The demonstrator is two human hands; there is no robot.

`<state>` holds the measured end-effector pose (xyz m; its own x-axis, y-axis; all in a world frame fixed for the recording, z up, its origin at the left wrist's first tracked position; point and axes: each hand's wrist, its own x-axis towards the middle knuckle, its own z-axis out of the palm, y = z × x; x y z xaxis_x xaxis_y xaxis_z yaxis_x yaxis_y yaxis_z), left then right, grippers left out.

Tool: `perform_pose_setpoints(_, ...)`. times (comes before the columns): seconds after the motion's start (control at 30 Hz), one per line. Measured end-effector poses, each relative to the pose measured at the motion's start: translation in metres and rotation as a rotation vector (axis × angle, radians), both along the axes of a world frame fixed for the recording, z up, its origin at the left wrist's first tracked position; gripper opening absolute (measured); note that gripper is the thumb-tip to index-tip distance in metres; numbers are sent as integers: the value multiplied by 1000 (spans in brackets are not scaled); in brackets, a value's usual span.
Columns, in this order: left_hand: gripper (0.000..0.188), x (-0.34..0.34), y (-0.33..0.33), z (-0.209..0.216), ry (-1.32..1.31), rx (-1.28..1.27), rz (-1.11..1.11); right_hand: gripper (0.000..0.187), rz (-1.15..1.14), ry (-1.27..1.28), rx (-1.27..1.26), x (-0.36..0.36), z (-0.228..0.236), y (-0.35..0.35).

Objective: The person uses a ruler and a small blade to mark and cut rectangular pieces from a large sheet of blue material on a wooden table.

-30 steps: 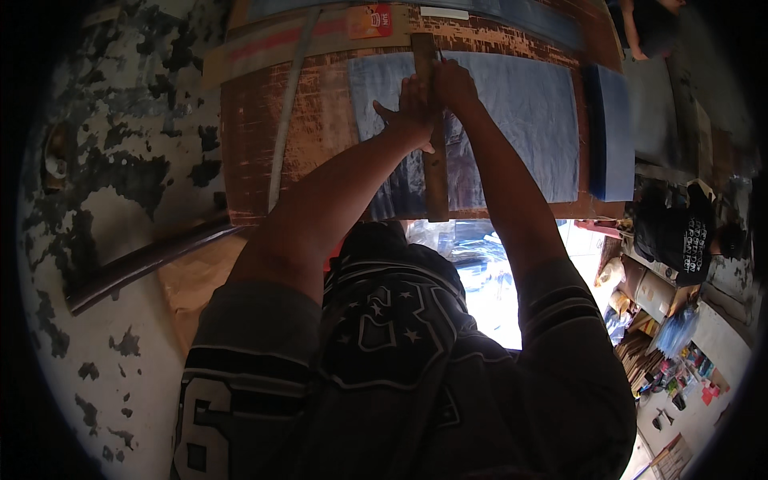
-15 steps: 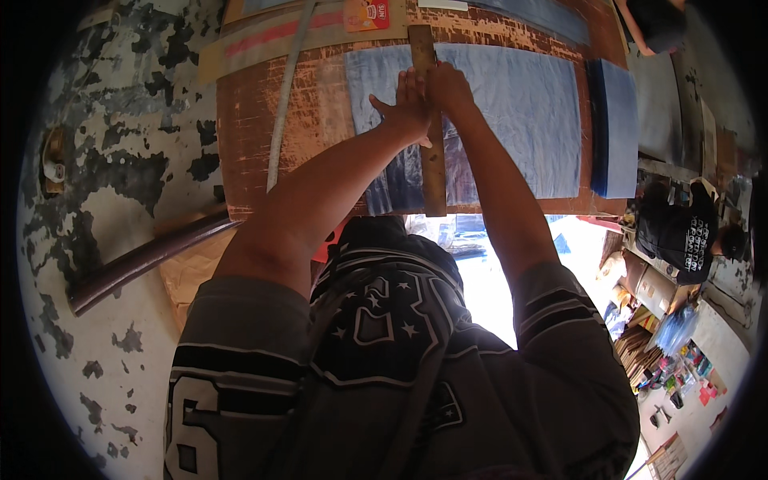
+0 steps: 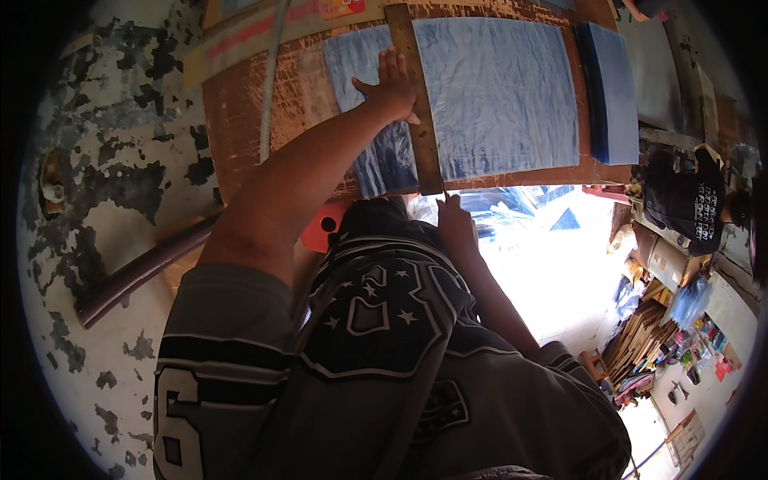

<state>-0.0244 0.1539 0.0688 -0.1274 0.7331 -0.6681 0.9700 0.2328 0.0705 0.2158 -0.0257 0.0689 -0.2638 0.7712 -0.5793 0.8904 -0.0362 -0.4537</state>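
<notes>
A sheet of bluish clear plastic film lies wrinkled on the worn brown tabletop. Across it, from far edge to near edge, runs a long flat brown straightedge. My left hand presses down on the straightedge's left side, palm down with the fingers stretched out. Just beyond the table's near edge, at the straightedge's near end, my right hand is closed round a thin pointed blade. Its tip shows above the fist; the handle is hidden inside my fingers.
A thick stack of blue plastic sheets lies at the table's right edge. A grey rod lies to the left. A dark roll leans by the peeling wall. At the right, a person in black is near piled cardboard.
My right hand has come back toward me along the straightedge, from its far part to past the table's near edge. My left hand stays pressing on the straightedge.
</notes>
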Motion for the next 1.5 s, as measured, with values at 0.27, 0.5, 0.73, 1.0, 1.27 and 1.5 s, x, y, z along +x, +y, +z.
perform_pose_setpoints(0.27, 150, -1, 2, -11, 13, 16, -5, 25, -19, -52, -68, 5, 40, 21)
perform_pose_setpoints(0.5, 144, -2, 0, 2, -40, 22, 1, 24, 300, 10, 462, -95, 23, 195)
perform_pose_setpoints(0.73, 142, -2, -7, 0, -98, 96, -14, 30, 460, -48, 560, -167, -15, 288)
perform_pose_setpoints(1.0, 141, -1, -6, 5, -94, 98, 22, 42, 446, -66, 418, -176, -14, 289)
perform_pose_setpoints(1.27, 146, 6, 1, -3, -43, 96, -41, 37, 477, -100, 442, -95, -33, 189)
perform_pose_setpoints(1.5, 150, 1, 0, -20, -7, 94, -1, 31, 350, 5, 73, 35, -16, -18)
